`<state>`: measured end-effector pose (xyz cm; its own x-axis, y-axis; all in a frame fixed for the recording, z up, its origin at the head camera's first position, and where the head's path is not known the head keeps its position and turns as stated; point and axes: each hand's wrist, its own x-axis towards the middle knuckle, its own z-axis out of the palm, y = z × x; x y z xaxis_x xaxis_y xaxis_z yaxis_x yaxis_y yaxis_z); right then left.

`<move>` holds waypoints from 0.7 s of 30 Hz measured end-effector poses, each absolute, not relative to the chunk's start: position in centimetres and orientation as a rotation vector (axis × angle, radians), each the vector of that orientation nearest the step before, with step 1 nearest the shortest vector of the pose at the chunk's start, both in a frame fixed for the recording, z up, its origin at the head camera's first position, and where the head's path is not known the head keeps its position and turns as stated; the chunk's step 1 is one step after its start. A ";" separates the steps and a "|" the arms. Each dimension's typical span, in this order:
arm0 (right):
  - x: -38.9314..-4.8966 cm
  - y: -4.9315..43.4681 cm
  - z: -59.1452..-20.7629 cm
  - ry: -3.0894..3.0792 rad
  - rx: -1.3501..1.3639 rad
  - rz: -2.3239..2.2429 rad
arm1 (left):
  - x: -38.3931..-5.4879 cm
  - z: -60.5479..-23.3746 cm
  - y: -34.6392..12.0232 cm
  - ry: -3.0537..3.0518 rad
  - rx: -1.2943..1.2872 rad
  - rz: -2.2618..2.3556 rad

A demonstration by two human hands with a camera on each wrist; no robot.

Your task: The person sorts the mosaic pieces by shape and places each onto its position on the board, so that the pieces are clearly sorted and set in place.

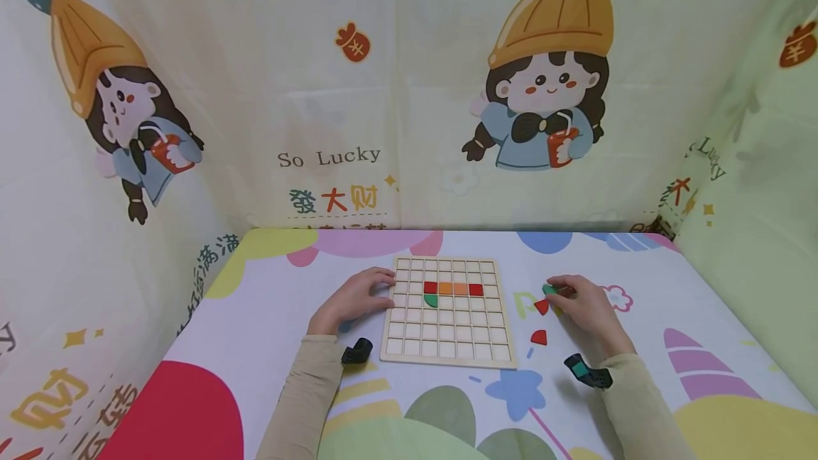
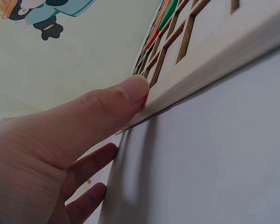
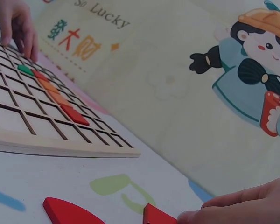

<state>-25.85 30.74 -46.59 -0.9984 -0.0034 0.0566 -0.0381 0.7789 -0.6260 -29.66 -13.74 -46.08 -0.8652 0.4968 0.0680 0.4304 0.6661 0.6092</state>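
Note:
A wooden grid board [image 1: 447, 363] lies flat on the table. In its cells is a row of red, orange and red square tiles [image 1: 445, 288], with a green quarter-circle tile [image 1: 431, 300] below the left red one. My left hand [image 1: 358, 297] rests along the board's left edge, thumb [image 2: 130, 91] against the frame and fingers spread. To the right of the board, my right hand [image 1: 584, 307] pinches a green tile [image 1: 549, 289] between thumb and index finger. Just below those fingertips is a red quarter-circle tile [image 1: 542, 307]; another red quarter-circle tile [image 1: 539, 337] lies nearer me.
The table has a colourful printed cover [image 1: 287, 289]. Patterned cloth [image 1: 422, 91] hangs behind the table and on both sides. A dark wrist strap device [image 1: 357, 351] is on the left wrist, and a similar one [image 1: 588, 372] is on the right.

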 end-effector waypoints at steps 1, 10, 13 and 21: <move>-25.9 30.7 -46.5 -2.915 0.032 1.025 | -29.7 -46.1 -13.7 2.770 0.773 0.974; -25.6 31.1 -46.3 -2.931 0.017 1.027 | -29.9 -46.4 -13.9 2.769 0.798 0.995; -25.6 31.2 -46.3 -2.928 0.016 1.028 | -29.9 -46.4 -13.9 2.769 0.790 0.990; -25.6 31.1 -46.2 -2.940 0.054 0.993 | -29.9 -46.2 -13.9 2.770 0.805 0.993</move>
<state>-25.64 31.10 -46.21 -0.9987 -0.0207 0.0468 -0.0449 0.7947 -0.6053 -29.87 -13.89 -46.24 -0.8570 0.5076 0.0887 0.4484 0.6498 0.6138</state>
